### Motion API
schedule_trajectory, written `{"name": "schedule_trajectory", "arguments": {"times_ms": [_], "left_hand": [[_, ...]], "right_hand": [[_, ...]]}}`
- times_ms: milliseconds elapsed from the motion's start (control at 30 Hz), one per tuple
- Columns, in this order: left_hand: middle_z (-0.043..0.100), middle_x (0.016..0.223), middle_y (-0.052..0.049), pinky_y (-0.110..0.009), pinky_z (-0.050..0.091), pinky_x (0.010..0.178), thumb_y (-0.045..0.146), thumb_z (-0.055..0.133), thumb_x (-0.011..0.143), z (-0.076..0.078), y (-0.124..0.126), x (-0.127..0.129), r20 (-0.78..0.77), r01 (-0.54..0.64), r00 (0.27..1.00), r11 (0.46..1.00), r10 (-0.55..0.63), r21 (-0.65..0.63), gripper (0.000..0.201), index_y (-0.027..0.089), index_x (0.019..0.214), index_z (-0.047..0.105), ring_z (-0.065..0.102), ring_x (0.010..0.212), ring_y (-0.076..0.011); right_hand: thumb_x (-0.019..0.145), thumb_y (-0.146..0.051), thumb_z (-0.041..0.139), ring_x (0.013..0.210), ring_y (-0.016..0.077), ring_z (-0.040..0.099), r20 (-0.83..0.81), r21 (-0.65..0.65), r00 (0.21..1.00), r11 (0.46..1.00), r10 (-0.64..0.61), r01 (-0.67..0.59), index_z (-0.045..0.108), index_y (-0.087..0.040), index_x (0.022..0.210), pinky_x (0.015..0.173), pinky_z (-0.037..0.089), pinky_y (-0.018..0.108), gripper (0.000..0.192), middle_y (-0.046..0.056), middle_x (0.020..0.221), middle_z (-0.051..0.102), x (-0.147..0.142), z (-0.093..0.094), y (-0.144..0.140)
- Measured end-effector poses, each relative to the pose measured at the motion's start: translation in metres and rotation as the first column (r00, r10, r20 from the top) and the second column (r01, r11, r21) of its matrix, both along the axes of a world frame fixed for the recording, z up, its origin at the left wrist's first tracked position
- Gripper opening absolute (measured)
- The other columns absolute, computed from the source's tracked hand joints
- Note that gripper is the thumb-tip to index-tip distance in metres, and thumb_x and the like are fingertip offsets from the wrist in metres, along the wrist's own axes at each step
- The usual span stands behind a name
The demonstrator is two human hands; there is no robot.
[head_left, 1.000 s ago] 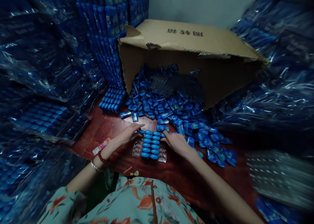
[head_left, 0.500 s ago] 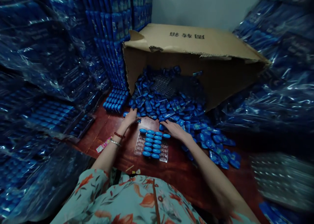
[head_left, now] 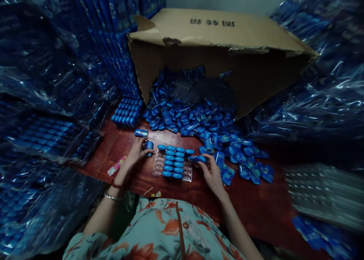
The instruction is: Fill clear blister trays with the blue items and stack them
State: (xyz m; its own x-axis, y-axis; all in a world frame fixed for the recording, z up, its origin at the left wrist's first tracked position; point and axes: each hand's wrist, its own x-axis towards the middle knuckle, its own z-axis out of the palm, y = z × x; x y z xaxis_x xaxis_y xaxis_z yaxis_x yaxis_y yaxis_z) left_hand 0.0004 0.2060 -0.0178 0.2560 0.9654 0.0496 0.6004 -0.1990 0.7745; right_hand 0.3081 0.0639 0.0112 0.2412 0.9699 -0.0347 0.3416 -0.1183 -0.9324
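Observation:
A clear plastic tray with moulded hollows point(head_left: 158, 168) lies before me, two columns of glossy blue oval pieces point(head_left: 168, 163) down its middle and a wider row across its far end. Left of it, my left hand point(head_left: 135, 153) pinches a small blue piece with a printed label point(head_left: 148, 147) between thumb and fingers. Just beyond those fingertips rests another labelled blue piece point(head_left: 141, 133). My right hand point(head_left: 211, 173) is at the tray's right side, its fingers closed on small blue pieces point(head_left: 200, 159); how many is unclear.
A cardboard box point(head_left: 227, 28) on its side spills a heap of blue pieces point(head_left: 182, 117) onto the red-brown table point(head_left: 236, 199). Filled trays point(head_left: 127, 112) are stacked at left. Plastic-wrapped blue stacks point(head_left: 327, 100) flank both sides. Clear empty trays point(head_left: 324, 195) are piled at right.
Both hands have drawn back from the heap's edge towards me, each now with blue pieces in its fingers. The right hand has come beside the tray; the view has shifted slightly.

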Motion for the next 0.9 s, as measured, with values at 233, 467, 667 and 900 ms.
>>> {"name": "schedule_trajectory", "arguments": {"times_ms": [233,467,667,900], "left_hand": [[0.060,0.075,-0.003,-0.031,0.047,0.063,0.040,0.063,0.070,0.011,0.000,-0.006,-0.058,0.039,0.997,0.989,-0.048,-0.145,0.027,0.018,0.084,0.056,0.058,0.067,-0.0185],[0.060,0.102,-0.009,-0.037,0.047,0.082,0.048,0.066,0.067,0.009,-0.024,-0.010,-0.062,0.060,0.996,0.993,-0.066,-0.102,0.055,0.018,0.111,0.052,0.059,0.096,-0.0254],[0.062,0.081,-0.006,-0.031,0.046,0.068,0.044,0.053,0.080,0.024,-0.033,0.006,-0.164,0.217,0.951,0.944,-0.262,-0.250,0.029,0.015,0.087,0.057,0.059,0.074,-0.0202],[0.065,0.087,-0.006,-0.031,0.047,0.073,0.036,0.055,0.079,0.031,-0.044,-0.004,-0.013,0.118,0.992,0.957,-0.126,-0.265,0.029,0.015,0.099,0.057,0.061,0.080,-0.0194]], "right_hand": [[0.087,-0.011,0.034,0.094,0.0208,0.057,0.669,-0.016,0.679,0.920,0.302,-0.393,0.053,-0.018,0.116,0.083,0.045,0.033,0.035,0.011,0.104,0.060,-0.010,0.009,0.016],[0.084,-0.005,0.035,0.081,0.0174,0.059,0.799,-0.371,0.337,0.849,0.498,-0.376,0.049,-0.023,0.125,0.072,0.042,0.028,0.046,0.009,0.108,0.059,-0.020,0.040,0.024],[0.087,-0.008,0.037,0.077,0.0165,0.061,0.870,-0.293,0.305,0.904,0.387,-0.313,0.048,-0.023,0.129,0.069,0.042,0.027,0.045,0.010,0.106,0.061,-0.026,0.026,0.020],[0.094,-0.024,0.037,0.088,0.0170,0.062,0.775,0.192,0.630,0.965,-0.038,-0.178,0.046,-0.017,0.129,0.075,0.048,0.026,0.037,0.009,0.109,0.062,-0.016,-0.006,-0.005]]}}
